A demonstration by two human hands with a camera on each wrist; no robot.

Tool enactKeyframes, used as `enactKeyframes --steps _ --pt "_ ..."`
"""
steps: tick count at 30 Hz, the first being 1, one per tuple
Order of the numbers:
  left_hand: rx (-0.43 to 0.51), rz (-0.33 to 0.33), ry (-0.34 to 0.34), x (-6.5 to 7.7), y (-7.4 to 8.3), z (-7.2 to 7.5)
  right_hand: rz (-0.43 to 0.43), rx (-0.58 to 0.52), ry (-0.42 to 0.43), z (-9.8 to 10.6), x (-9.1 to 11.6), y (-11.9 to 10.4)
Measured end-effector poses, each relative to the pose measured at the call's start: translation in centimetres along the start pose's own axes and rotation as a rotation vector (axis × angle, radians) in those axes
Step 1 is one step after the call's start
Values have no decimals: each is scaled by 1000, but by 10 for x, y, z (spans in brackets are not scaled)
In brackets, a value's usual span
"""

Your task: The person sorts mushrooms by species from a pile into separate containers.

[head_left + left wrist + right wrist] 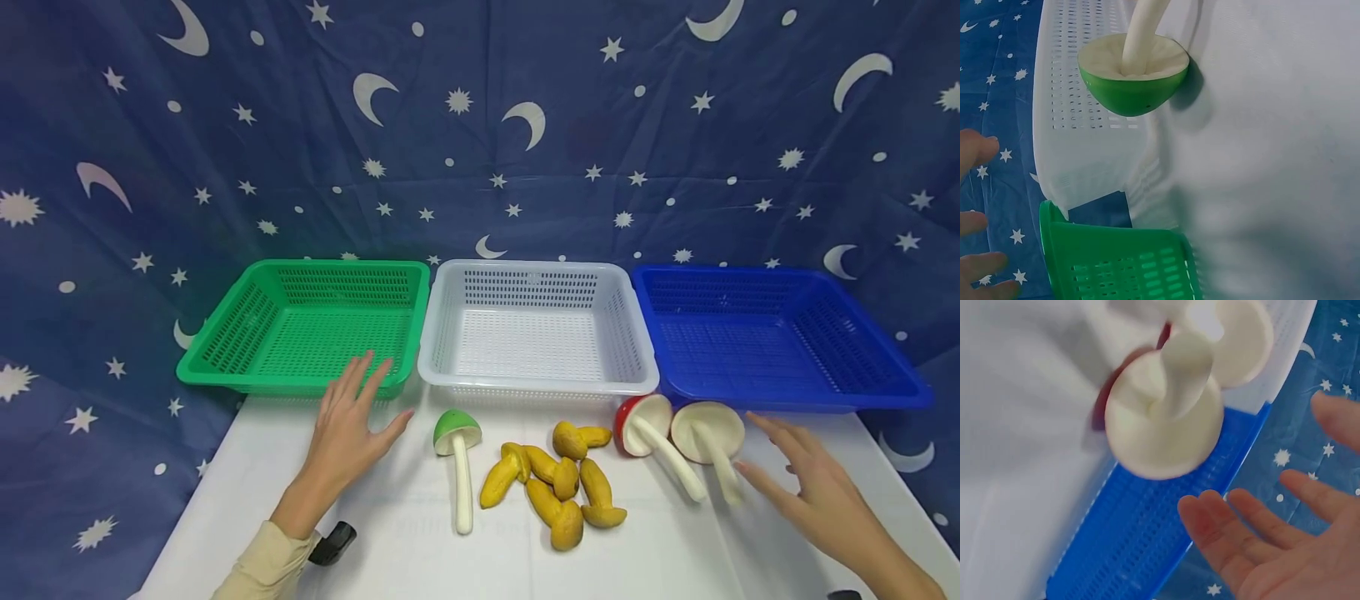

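My left hand [347,433] hovers with spread fingers in front of the green basket, holding nothing. To its right lies a green-capped toy mushroom [462,475] with a long white stem. At the right, my right hand [813,483] reaches in with fingers extended, its fingertips beside a pale-capped mushroom [708,433] whose underside faces up. Left of that one lies a red-capped mushroom [648,425], also underside up. Several yellow-brown mushrooms [564,479] cluster between the green and red ones. In the right wrist view the pale mushroom [1166,437] sits apart from the open fingers [1254,519].
Along the back of the white table [420,558] stand a green basket [300,382], a white basket [536,383] and a blue basket [787,398], side by side. A dark blue curtain [480,125] with moons and stars hangs behind them.
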State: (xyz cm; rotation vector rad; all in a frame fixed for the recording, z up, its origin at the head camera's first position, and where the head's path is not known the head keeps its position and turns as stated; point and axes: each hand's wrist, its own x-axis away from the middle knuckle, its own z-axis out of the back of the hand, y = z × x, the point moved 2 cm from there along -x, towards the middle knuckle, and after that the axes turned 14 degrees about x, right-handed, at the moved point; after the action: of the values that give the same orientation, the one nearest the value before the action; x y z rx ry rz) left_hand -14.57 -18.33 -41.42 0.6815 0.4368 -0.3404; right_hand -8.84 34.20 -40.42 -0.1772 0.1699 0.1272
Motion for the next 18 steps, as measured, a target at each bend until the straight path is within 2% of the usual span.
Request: enactKeyframes --steps 10,15,18 --pt "57 -36 7 -13 2 -10 -88 -71 17 -13 4 -13" --pt "102 -63 11 -20 2 -17 -127 -128 75 -24 7 -15" --pt "122 -62 3 -24 3 -22 -171 -169 60 -31 9 -13"
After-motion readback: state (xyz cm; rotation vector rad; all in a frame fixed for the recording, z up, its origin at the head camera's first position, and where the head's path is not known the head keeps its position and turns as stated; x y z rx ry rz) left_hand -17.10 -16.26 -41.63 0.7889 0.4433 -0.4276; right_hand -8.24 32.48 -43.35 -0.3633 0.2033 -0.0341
